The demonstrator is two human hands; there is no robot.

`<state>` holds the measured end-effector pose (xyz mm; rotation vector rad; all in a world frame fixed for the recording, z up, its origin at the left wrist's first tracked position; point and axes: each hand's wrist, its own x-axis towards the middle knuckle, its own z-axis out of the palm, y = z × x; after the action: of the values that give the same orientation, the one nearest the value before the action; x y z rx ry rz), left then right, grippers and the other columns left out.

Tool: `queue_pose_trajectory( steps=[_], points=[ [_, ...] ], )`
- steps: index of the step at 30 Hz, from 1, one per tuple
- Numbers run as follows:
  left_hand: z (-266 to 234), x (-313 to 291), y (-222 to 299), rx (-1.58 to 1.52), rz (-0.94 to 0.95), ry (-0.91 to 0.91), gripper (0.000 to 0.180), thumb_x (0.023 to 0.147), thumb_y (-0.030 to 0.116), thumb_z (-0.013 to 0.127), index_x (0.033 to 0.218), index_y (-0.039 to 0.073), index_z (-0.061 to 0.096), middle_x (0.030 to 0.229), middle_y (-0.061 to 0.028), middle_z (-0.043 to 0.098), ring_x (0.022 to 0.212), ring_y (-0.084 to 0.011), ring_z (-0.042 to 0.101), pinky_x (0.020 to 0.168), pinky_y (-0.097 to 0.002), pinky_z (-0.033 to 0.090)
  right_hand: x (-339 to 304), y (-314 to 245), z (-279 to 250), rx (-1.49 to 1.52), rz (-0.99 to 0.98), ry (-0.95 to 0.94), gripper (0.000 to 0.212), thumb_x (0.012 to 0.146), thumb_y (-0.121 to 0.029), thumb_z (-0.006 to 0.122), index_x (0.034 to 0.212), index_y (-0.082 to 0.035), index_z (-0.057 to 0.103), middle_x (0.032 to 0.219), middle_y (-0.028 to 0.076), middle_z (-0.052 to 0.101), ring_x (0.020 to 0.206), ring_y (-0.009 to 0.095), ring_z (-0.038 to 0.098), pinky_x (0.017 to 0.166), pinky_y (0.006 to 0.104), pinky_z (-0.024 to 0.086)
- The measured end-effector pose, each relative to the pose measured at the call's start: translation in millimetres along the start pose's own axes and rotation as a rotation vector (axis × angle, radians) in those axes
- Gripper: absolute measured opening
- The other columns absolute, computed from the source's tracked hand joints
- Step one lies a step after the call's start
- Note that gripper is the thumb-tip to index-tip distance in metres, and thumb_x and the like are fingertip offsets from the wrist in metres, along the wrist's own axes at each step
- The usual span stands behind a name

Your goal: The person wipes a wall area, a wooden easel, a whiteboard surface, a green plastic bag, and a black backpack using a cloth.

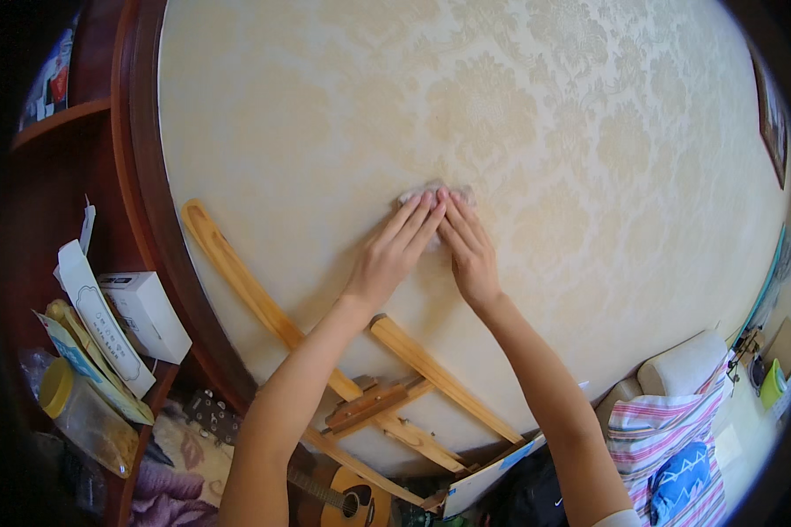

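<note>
Both arms reach up to a pale wall [325, 132] with a raised floral pattern. A crumpled white cloth [431, 185] is held against it under my fingertips, mostly hidden by them; it could also be a wad of tissue. My left hand [397, 246] holds the cloth from the left, its fingers long and close together. From the right, my right hand [471, 259] presses the same cloth, its fingertips meeting the left ones. Below my hands, a wooden easel [246, 272] leans by the wall, one post [439, 378] ending under my left wrist.
On the left a dark wooden shelf [136, 132] carries a white box [145, 314] and a yellow-lidded jar [88, 417]. An acoustic guitar [334, 496] stands low between my arms. At lower right a sofa [681, 364] has a striped cover [650, 430]. A framed picture [769, 114] hangs far right.
</note>
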<state>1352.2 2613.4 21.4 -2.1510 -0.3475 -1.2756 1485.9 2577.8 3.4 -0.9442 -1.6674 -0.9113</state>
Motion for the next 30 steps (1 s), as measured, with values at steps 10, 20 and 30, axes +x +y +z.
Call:
queue_pose_trajectory(
  steps=[10, 20, 30],
  points=[
    [12, -61, 29, -0.159, -0.103, -0.165, 0.046, 0.062, -0.006, 0.045, 0.106, 0.007, 0.043, 0.109, -0.0068, 0.042, 0.100, -0.0193, 0.041, 0.080, -0.0267, 0.039, -69, -13, 12, 0.028, 0.054, -0.115, 0.029, 0.069, -0.003, 0.043, 0.098, 0.000, 0.046, 0.112, 0.007, 0.039, 0.105, 0.022, 0.036, 0.085, 0.0321, 0.032],
    [7, -114, 67, -0.251, -0.127, -0.405, 0.045, 0.062, -0.007, 0.045, 0.106, 0.004, 0.042, 0.108, -0.0077, 0.043, 0.099, -0.0193, 0.041, 0.081, -0.0281, 0.038, -138, -46, -6, 0.041, 0.135, -0.376, 0.034, 0.066, -0.003, 0.042, 0.101, -0.001, 0.044, 0.116, 0.006, 0.034, 0.107, 0.020, 0.033, 0.085, 0.0296, 0.032],
    [-28, -146, 58, -0.227, -0.202, -0.464, 0.038, 0.067, -0.002, 0.042, 0.104, 0.004, 0.043, 0.106, -0.0090, 0.045, 0.098, -0.0218, 0.042, 0.081, -0.0325, 0.035, -137, -72, 1, 0.118, 0.056, -0.509, 0.038, 0.065, -0.005, 0.043, 0.103, -0.001, 0.041, 0.113, 0.009, 0.037, 0.102, 0.020, 0.037, 0.082, 0.0278, 0.034]
  ],
)
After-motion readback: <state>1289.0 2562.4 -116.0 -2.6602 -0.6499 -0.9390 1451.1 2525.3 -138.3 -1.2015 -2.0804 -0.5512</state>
